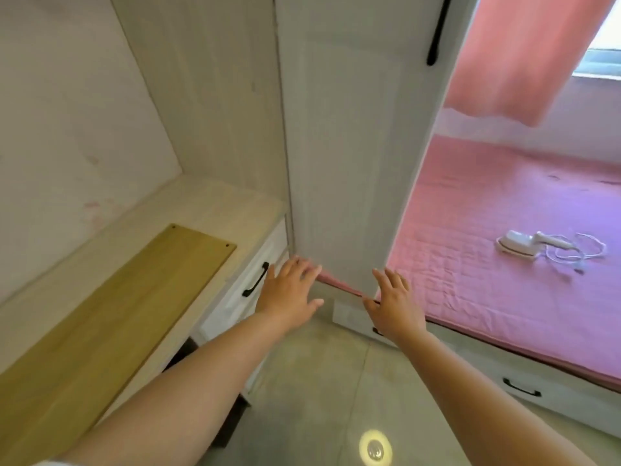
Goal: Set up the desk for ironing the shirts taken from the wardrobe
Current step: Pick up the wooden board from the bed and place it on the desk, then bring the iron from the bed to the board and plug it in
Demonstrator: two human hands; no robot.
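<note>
A tall white wardrobe door [349, 139] with a black handle [437, 31] stands straight ahead. Both my arms reach toward its bottom edge. My left hand [289, 294] is spread open, fingertips at the door's lower left corner. My right hand [395, 301] is also open, fingers at the lower right corner. Neither holds anything. The pale wooden desk [215, 203] runs along the left wall, with a light brown wooden board [111, 317] lying flat on it. A small white iron [519, 245] with its cord [581, 253] rests on the pink bed cover [504, 290] to the right.
A white desk drawer with a black handle [256, 279] sits just left of my left hand. Drawers with black handles [522, 388] run under the bed. A pink curtain [524, 52] hangs at the window, upper right. Grey tiled floor [322, 391] lies below my arms.
</note>
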